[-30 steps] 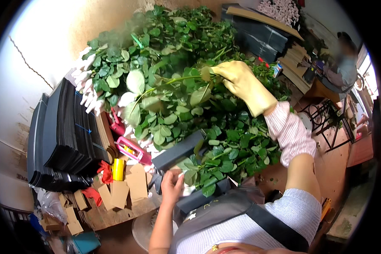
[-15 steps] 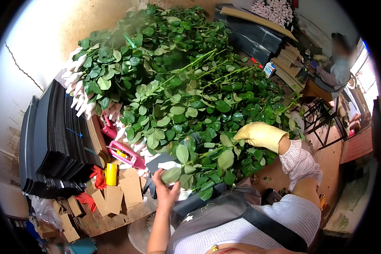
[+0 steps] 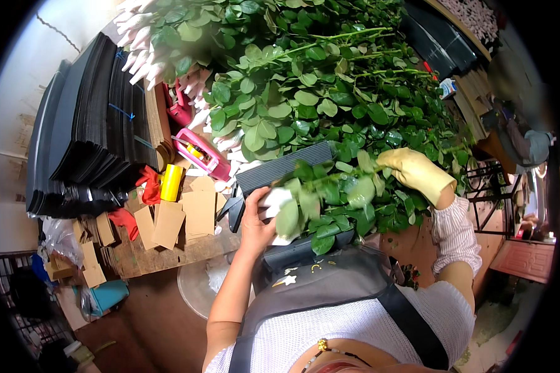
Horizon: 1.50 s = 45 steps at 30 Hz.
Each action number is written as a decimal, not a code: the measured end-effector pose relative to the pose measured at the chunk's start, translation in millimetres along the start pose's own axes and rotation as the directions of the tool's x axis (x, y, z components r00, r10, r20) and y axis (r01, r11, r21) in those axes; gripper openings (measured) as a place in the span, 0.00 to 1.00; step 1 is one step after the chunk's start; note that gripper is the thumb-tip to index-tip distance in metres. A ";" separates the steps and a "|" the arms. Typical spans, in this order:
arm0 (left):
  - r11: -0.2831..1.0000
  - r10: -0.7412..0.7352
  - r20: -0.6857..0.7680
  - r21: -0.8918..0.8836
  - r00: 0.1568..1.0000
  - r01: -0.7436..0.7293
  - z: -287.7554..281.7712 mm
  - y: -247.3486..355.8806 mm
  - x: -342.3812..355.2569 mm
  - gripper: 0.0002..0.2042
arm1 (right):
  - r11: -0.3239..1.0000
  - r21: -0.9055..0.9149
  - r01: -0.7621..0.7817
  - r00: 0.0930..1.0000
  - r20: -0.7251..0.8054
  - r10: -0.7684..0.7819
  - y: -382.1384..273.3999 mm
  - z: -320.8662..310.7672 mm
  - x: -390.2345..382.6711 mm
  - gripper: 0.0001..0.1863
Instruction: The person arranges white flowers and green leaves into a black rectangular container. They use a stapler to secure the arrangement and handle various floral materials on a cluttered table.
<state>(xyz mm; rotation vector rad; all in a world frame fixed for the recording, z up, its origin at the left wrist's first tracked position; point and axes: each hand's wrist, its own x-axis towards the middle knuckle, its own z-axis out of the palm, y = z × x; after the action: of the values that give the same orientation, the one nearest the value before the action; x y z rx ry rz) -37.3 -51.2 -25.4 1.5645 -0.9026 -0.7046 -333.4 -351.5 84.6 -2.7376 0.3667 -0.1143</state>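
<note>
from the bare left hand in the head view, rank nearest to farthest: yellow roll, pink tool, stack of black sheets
1. Pink tool, up and to the left of the left hand, beside the leaves.
2. Yellow roll, farther left, above the brown card tags; close to the pink tool's distance, though slightly farther.
3. Stack of black sheets, far left.

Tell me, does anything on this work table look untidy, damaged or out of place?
Nothing looks damaged. The brown card tags lie scattered loosely near the table edge, some overlapping, beside a yellow roll. The hands hold a leafy stem normally.
</note>
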 end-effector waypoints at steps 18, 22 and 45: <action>0.955 0.063 0.093 0.284 0.994 -0.087 -4.7 -0.2 -0.8 0.23 | 0.909 0.256 -0.328 0.936 0.221 0.275 -8.6 -57.5 18.2 0.25; 0.945 0.036 0.055 0.323 0.998 -0.052 -10.7 -11.3 -4.5 0.25 | 0.970 0.045 -0.239 0.971 0.037 0.238 -31.0 -67.2 101.1 0.20; 0.915 0.066 0.088 0.393 0.994 -0.096 -9.4 0.7 -2.9 0.23 | 0.921 -0.068 -0.385 0.910 0.137 0.390 99.6 -96.2 210.3 0.17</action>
<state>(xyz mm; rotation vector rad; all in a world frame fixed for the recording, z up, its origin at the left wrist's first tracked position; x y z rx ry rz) -31.1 -43.9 -23.1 1.8530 -1.2146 -0.5421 -167.0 -531.3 142.7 -2.6295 0.8672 0.2034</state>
